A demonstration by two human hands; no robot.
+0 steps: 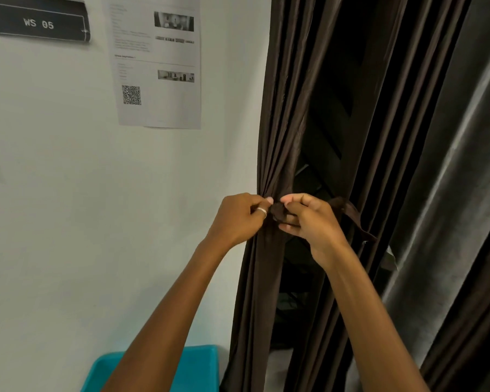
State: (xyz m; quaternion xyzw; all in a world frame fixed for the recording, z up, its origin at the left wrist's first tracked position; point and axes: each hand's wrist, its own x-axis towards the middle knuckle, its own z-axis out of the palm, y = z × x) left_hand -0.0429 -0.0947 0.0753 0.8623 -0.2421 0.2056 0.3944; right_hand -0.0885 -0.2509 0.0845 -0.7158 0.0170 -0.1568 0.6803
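Note:
A dark brown curtain (pixel 283 114) hangs beside a white wall and is gathered at mid-height by a tie-back band (pixel 348 210) of the same brown fabric. My left hand (pixel 241 219), with a silver ring on one finger, pinches one end of the band against the curtain's left edge. My right hand (pixel 309 219) grips the bunched part of the band right next to it. Both hands meet at the gathered spot. The band's other end runs right and hangs down over the folds.
A grey shiny curtain (pixel 447 193) hangs to the right. On the wall are a black sign reading "WS 05" (pixel 37 22) and a printed sheet with a QR code (pixel 156 63). A teal bin (pixel 198 369) stands below, under my left forearm.

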